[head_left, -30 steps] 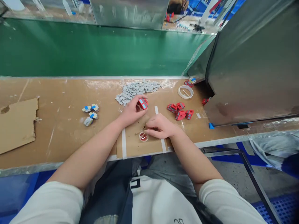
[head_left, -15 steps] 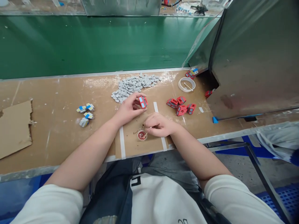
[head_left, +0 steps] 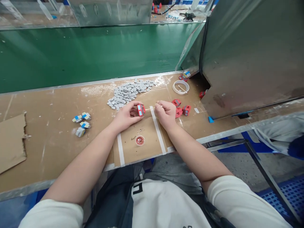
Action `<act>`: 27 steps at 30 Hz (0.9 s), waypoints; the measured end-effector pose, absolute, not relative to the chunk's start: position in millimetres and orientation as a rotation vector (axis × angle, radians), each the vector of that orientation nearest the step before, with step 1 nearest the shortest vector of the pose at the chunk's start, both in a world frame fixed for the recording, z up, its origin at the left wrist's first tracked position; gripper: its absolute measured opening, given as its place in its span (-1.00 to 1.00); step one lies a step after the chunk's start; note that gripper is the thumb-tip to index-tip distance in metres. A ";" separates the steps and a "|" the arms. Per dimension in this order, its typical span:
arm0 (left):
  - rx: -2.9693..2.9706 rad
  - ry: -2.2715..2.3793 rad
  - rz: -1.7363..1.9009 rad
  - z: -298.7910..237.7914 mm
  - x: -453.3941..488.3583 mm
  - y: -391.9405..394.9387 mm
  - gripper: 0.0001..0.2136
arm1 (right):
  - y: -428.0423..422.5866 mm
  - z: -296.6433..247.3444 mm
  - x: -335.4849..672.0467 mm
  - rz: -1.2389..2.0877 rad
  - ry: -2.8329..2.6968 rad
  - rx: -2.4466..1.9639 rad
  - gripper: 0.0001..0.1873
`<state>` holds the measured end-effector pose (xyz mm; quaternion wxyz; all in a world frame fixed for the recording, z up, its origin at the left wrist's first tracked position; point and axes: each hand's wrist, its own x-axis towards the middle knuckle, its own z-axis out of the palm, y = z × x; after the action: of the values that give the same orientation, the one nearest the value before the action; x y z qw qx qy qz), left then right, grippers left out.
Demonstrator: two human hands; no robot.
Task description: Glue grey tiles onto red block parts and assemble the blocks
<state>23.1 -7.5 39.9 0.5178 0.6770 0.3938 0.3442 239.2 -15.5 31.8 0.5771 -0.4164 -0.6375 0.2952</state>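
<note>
My left hand [head_left: 125, 115] is closed round a small red toy car [head_left: 140, 110] with pale blue windows, held just above the brown bench. My right hand [head_left: 165, 112] pinches a thin stick [head_left: 149, 109] whose tip points left and meets the car. A small round cap of red paint [head_left: 140, 140] sits on the bench below and between my hands. A pile of small grey parts [head_left: 127, 92] lies just behind my left hand. Several more red cars [head_left: 183, 110] lie right beside my right hand.
Several grey-and-blue toy pieces [head_left: 81, 122] lie to the left. A white ring-shaped dish [head_left: 180, 87] stands at the back right near a big grey metal housing [head_left: 249, 53]. A green conveyor belt [head_left: 90, 53] runs behind the bench. A torn cardboard sheet [head_left: 10, 142] lies far left.
My right hand lifted the stick from the paint cap and brought it up and right to the car. My left hand kept hold of the car. The camera tilted slightly.
</note>
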 end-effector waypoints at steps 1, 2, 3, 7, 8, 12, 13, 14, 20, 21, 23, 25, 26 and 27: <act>1.641 0.954 0.820 40.3 23.1 -7.5 -0.52 | -14.3 32.3 239.0 0.656 -1.515 -1.002 -0.47; 1.657 0.966 0.814 40.7 23.1 -7.4 -0.52 | -13.2 32.7 238.9 0.629 -1.536 -1.021 -0.48; 1.674 0.979 0.810 40.9 23.1 -7.3 -0.51 | -12.1 32.7 238.7 0.609 -1.557 -1.035 -0.49; 1.719 1.040 0.799 41.5 23.1 -6.2 -0.51 | -8.5 31.2 237.4 0.579 -1.638 -1.053 -0.52; 1.723 1.049 0.796 41.7 23.1 -6.0 -0.51 | -7.9 30.7 237.1 0.577 -1.655 -1.053 -0.52; 1.718 1.061 0.788 42.7 23.4 -6.5 -0.51 | -6.9 29.4 237.2 0.576 -1.683 -1.052 -0.53; 1.714 1.064 0.788 42.8 23.5 -6.6 -0.51 | -6.8 29.2 237.4 0.576 -1.690 -1.047 -0.54; 1.711 1.068 0.789 42.7 23.5 -6.7 -0.51 | -6.7 29.1 237.7 0.575 -1.700 -1.042 -0.54; 1.717 1.068 0.796 43.7 23.5 -6.8 -0.52 | -6.1 29.6 237.0 0.557 -1.749 -1.029 -0.56; 1.716 1.069 0.795 44.1 23.6 -7.0 -0.53 | -6.2 29.8 236.7 0.559 -1.746 -1.034 -0.56; 1.708 1.073 0.794 44.8 23.9 -7.3 -0.54 | -6.8 30.1 237.0 0.572 -1.713 -1.042 -0.55; 1.690 1.073 0.795 44.7 23.9 -7.4 -0.53 | -8.1 30.9 238.7 0.595 -1.630 -1.029 -0.54; 1.676 1.070 0.796 44.3 23.8 -7.2 -0.53 | -9.1 31.6 240.0 0.618 -1.575 -1.001 -0.52; 1.660 1.065 0.798 43.7 23.7 -6.9 -0.52 | -10.3 32.6 241.5 0.655 -1.528 -0.956 -0.50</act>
<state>23.7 -6.9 43.7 0.4858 0.6820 0.4377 0.3277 241.5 -10.3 32.6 0.5743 -0.4082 -0.6522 0.2797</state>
